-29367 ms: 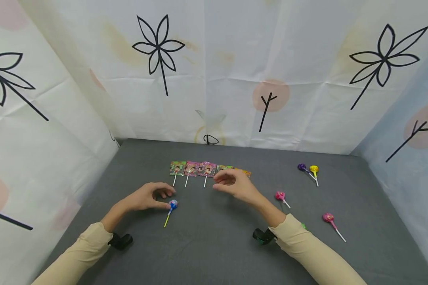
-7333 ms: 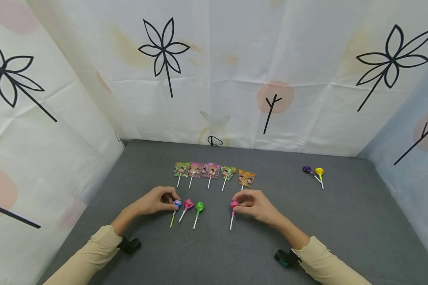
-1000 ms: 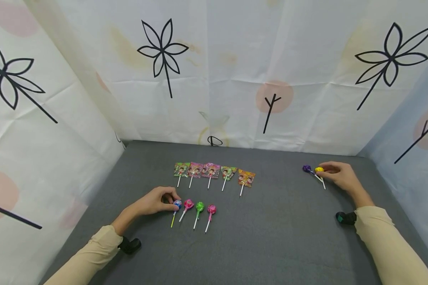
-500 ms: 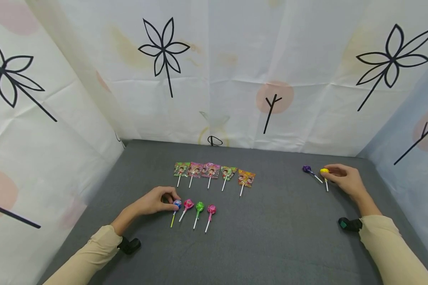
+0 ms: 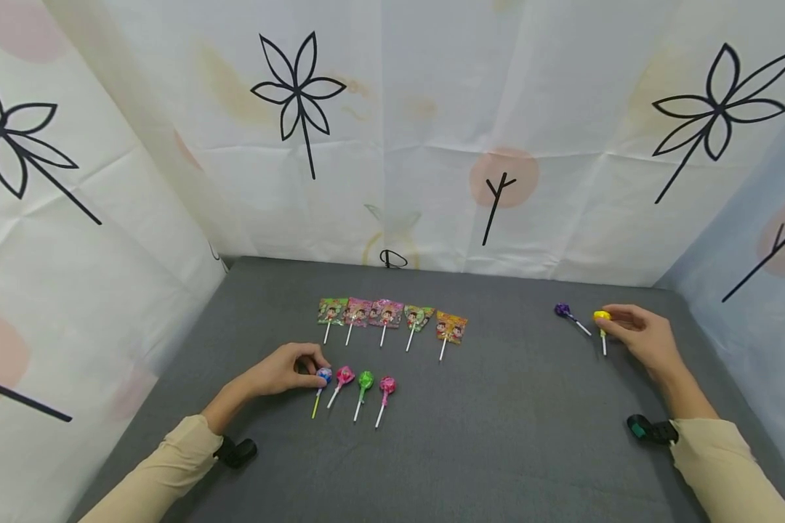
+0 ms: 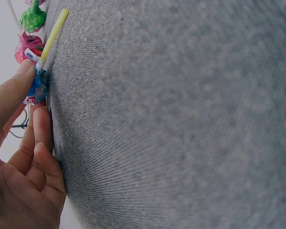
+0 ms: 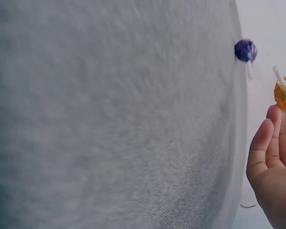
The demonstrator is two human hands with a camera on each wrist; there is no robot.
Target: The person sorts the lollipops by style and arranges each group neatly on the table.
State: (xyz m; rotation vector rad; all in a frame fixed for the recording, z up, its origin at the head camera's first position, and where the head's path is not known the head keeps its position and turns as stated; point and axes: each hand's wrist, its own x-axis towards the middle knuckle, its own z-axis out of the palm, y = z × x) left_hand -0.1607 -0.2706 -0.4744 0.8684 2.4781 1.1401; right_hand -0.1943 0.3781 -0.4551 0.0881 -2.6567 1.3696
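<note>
My left hand point(image 5: 291, 367) pinches the blue lollipop point(image 6: 38, 88) by its wrapped head, between thumb and fingers; its yellow stick points toward me. To the right of it lie a red-pink lollipop point(image 5: 345, 375), a green lollipop point(image 5: 365, 380) and another pink lollipop point(image 5: 387, 385), sticks toward me. On the far right, my right hand point(image 5: 647, 338) pinches the yellow lollipop point(image 5: 602, 316) by the head, its white stick hanging down. The right wrist view shows this lollipop point(image 7: 283, 95) apart from the cloth. Just left of that hand lies a purple lollipop point(image 5: 563, 310), stick slanting right.
Behind the near row, several flat-wrapped lollipops make a second row, from a green one point(image 5: 332, 310) on the left to an orange one point(image 5: 451, 327) on the right. A grey cloth point(image 5: 497, 436) covers the table. Patterned white curtains point(image 5: 432, 87) stand behind and at both sides.
Since the earliest frame, pink and green lollipops from the right have joined the blue one in a row. In the last second, my right hand has drawn the yellow lollipop rightward, off the purple one.
</note>
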